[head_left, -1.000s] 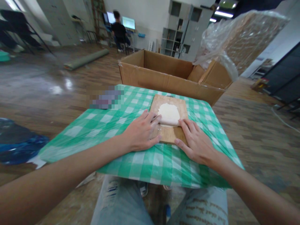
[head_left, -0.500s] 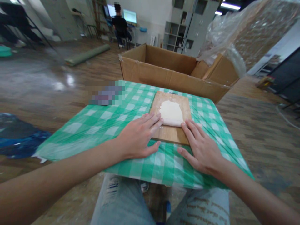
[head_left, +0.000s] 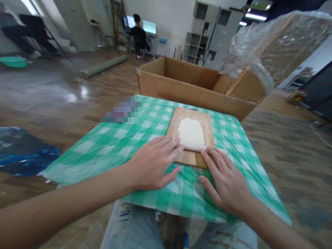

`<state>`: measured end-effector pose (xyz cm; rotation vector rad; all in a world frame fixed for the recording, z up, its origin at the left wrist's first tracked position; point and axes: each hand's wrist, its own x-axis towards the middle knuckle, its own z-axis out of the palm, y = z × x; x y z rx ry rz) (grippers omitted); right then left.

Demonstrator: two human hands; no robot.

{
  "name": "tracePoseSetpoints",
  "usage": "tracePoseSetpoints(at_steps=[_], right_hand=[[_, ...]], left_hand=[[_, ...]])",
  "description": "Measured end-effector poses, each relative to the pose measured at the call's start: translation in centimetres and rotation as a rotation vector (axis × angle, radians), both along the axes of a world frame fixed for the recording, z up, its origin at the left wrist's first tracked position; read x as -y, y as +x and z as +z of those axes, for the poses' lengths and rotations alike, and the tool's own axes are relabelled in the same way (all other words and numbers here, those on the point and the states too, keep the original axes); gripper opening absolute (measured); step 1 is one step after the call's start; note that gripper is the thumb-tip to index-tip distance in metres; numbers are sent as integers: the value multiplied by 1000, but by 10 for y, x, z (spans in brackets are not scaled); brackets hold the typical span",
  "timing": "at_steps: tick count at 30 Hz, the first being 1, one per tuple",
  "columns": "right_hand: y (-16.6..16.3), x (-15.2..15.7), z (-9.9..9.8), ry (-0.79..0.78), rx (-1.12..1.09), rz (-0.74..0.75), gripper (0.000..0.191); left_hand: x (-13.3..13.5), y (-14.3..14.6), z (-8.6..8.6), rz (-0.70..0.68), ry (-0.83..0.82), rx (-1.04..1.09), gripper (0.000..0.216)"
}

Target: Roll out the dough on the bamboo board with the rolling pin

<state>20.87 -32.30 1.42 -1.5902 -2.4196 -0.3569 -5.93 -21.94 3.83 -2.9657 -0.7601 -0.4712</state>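
A flat sheet of white dough lies on a wooden board set on a green-and-white checked tablecloth. The near edge of the dough is curled into a thin roll. My left hand lies flat, its fingers stretched out, fingertips touching the roll's left end. At the roll's right end my right hand rests the same way, fingers spread and fingertips against the dough. Neither hand grips anything.
An open cardboard box stands just behind the table, with a plastic-wrapped bundle over its right side. A blue bag lies on the wooden floor at left. A person sits at monitors far back.
Both hands have drawn back toward me along the board. The dough's near edge, a thick fold before, now shows as a thin roll, with more flat dough behind it.
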Motion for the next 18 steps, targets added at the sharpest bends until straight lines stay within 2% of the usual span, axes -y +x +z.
tracePoseSetpoints(at_steps=[2, 5, 8, 11, 13, 18], right_hand=[[1, -5, 3, -3, -54, -5, 59], [4, -18, 5, 6, -108, -33, 50], [8, -34, 4, 33, -104, -59, 47], [12, -47, 3, 2, -94, -71, 34], [16, -50, 4, -55, -96, -68, 20], [45, -29, 3, -143, -169, -76, 17]], left_hand=[[-17, 7, 9, 64, -48, 28, 45], [-60, 26, 20, 181, -121, 112, 38], [-112, 53, 24, 178, -164, 152, 38], [-157, 81, 26, 139, -287, 3, 55], [-178, 96, 26, 119, -395, -96, 68], [-201, 119, 30, 152, -488, -318, 88]])
